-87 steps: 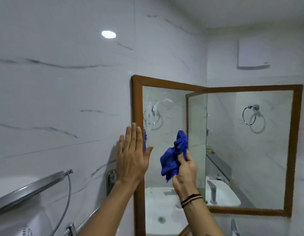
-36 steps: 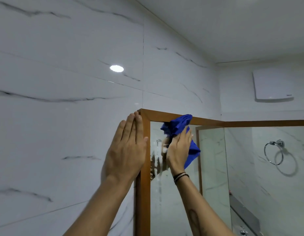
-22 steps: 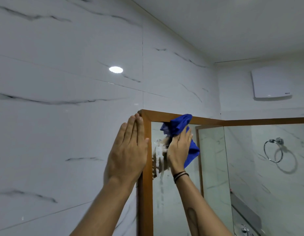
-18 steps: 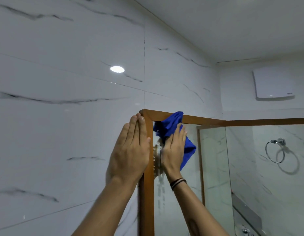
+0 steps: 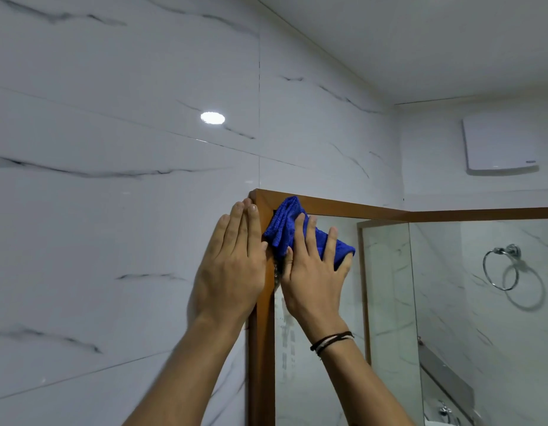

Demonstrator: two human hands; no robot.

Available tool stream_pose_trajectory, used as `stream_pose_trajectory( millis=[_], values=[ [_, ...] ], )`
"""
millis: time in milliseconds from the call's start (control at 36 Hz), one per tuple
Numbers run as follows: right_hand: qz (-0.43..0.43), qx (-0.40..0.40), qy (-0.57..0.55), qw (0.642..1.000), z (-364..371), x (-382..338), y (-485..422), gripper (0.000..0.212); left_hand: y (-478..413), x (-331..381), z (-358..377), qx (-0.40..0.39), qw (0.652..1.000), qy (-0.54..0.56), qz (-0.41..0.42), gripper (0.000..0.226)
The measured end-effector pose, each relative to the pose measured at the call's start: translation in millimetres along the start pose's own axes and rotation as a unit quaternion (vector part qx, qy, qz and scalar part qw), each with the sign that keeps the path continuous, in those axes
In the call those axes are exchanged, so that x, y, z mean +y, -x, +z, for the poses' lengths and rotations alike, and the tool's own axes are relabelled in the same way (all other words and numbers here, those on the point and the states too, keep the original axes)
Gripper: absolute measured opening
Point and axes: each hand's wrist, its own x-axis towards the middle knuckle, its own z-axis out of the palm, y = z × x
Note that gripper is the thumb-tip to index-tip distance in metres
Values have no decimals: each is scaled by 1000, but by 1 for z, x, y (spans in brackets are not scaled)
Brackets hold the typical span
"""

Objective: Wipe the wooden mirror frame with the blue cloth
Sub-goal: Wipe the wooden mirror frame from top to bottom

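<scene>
The wooden mirror frame [image 5: 260, 348] runs up the left edge of the mirror and along its top. My right hand [image 5: 312, 272] presses the bunched blue cloth [image 5: 285, 222] flat against the frame's top left corner, with the fingers spread over it. The cloth covers the inner corner and part of the glass. My left hand [image 5: 232, 265] lies flat on the white tiled wall with fingers together, its edge against the frame's outer left side.
White marble-look wall tiles [image 5: 113, 210] fill the left. A second mirror panel [image 5: 481, 302] meets the first at the room's corner and reflects a chrome towel ring [image 5: 500, 265]. A white wall box [image 5: 500, 146] hangs at upper right. A faucet [image 5: 445, 410] shows at the bottom right.
My right hand has slid the cloth left along the top rail into the frame's top left corner. Earlier both hands rose from the mirror's middle height. The left hand stays flat by the frame.
</scene>
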Motion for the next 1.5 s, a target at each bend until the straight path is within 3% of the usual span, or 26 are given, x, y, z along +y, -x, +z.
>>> stream_pose_trajectory(
  millis=[194,306,389,722,944,1111,1194,1306,1500],
  values=[
    [-60,56,109,991,-12,4,-4,70,-1,1,4,17,1000,-4,-16,66],
    [-101,-12,-90,991,6,19,-9,68,0,3,2,12,1000,-1,-20,67],
    [-135,-6,-193,972,17,29,-15,67,0,3,1,9,1000,1,-21,69],
    [-176,8,-251,952,48,39,21,71,4,2,4,-1,1000,-5,-9,66],
    [-167,46,-232,957,41,19,-20,81,3,3,7,13,1000,8,-9,66],
    [-136,39,-247,959,70,42,60,80,4,5,5,14,1000,11,-20,66],
    [-109,62,-189,974,83,43,89,78,2,7,4,14,1000,12,-24,66],
    [-54,35,-245,967,62,24,56,88,1,8,7,28,999,3,-18,67],
    [-8,21,-263,964,17,-13,-8,76,0,12,-2,4,1000,-10,-27,68]
  ],
)
